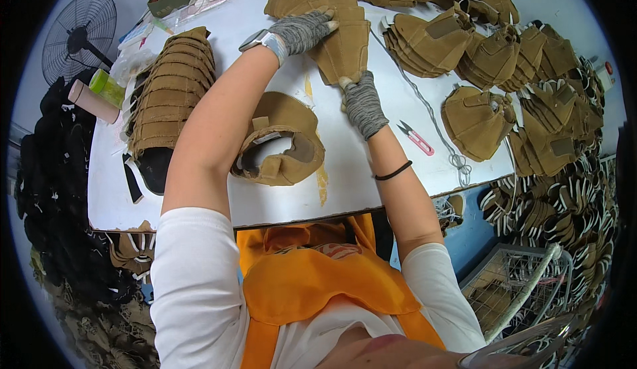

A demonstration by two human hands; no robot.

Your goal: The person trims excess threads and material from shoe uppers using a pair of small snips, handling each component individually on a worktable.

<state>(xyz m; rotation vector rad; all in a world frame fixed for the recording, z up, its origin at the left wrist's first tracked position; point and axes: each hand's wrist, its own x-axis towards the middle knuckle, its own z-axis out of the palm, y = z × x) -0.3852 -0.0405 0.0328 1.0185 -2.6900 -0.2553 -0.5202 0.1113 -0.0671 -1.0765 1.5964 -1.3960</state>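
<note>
A fanned stack of brown suede-like shoe uppers [342, 44] lies at the far middle of the white table. My left hand [305, 32], in a grey knitted glove, rests across the stack's left side, its fingers stretched over the pieces. At the stack's near end, my right hand [363, 107], gloved the same, pinches the lowest edge with thumb and fingers. Closer to me stands a single rounded brown upper [292, 120] with its opening showing. Pink-handled thread snips [418, 138] lie right of my right hand.
Another overlapped row of brown uppers [176, 84] lies on the left. Several brown bundles [431, 41] crowd the right side, with a grey cord [424, 100] beside them. A pink cup [93, 102], a fan [78, 37] and a wire basket [524, 283] stand around the table [371, 186].
</note>
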